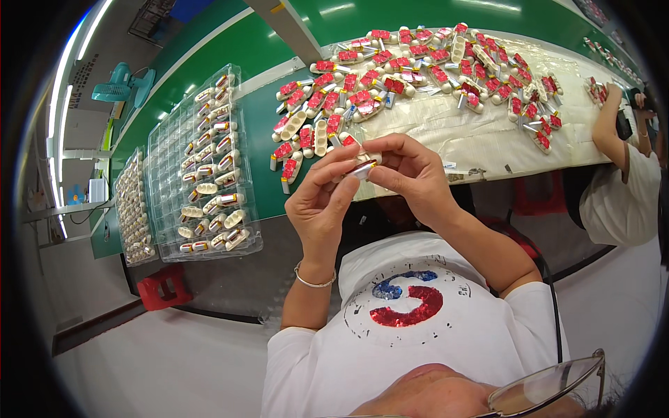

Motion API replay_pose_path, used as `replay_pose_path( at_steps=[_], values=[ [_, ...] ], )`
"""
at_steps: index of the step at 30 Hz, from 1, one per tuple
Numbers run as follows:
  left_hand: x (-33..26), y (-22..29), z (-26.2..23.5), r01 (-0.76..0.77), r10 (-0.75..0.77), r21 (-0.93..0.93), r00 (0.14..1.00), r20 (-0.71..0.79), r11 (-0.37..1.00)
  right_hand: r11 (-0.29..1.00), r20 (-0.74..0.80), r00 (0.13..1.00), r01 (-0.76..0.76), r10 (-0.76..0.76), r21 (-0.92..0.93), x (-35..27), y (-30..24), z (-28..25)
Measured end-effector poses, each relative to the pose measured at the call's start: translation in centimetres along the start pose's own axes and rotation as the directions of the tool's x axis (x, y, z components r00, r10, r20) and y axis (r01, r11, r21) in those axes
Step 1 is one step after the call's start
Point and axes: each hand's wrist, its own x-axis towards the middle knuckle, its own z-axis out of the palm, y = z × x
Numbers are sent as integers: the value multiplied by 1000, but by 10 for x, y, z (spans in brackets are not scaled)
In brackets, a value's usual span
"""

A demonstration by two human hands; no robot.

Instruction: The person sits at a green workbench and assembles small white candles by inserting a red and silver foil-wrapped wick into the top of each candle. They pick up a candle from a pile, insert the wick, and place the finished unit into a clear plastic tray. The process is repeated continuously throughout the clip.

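Observation:
My left hand [318, 202], with a thin bangle at the wrist, and my right hand [412, 171] meet in front of my chest at the table edge. Pinched between the fingertips of both is a small oblong piece [362, 169] with a shiny silvery side, a dark red strip and a yellow end. My fingers cover part of it. Just beyond them lies a spread of cream oval pieces with red labels [394, 85], many with silver and gold tubes at the side. A cream oval piece with round hollows [320, 137] lies among them.
At the left, a clear plastic tray [164, 174] holds rows of similar pieces, with a fuller tray [132, 209] beyond it. A metal post [286, 31] rises at the back. A teal fan [124, 85] and red stool [164, 287] stand left. Another person's arm [610, 125] reaches in right.

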Motion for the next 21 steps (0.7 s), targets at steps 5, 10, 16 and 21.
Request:
replay_pose_path(
  at_steps=[5, 10, 16, 21],
  values=[
    [-3, -3, -4, 28, -32, 85, 998, 54, 996, 998, -67, 997, -51, 49, -25, -3, 5, -2],
    [-8, -17, -15, 158, -162, 101, 986, 31, 982, 982, -50, 984, -173, 169, -80, 7, 21, -14],
    [-19, -13, -43, 77, -95, 440, 995, 17, 895, 891, 103, 931, -297, 350, -343, 24, 18, -11],
    [-13, 6, -99, 98, 3, 466, 977, -211, 879, 362, 276, 941, 330, -194, -872, 56, 19, -29]
  ],
)
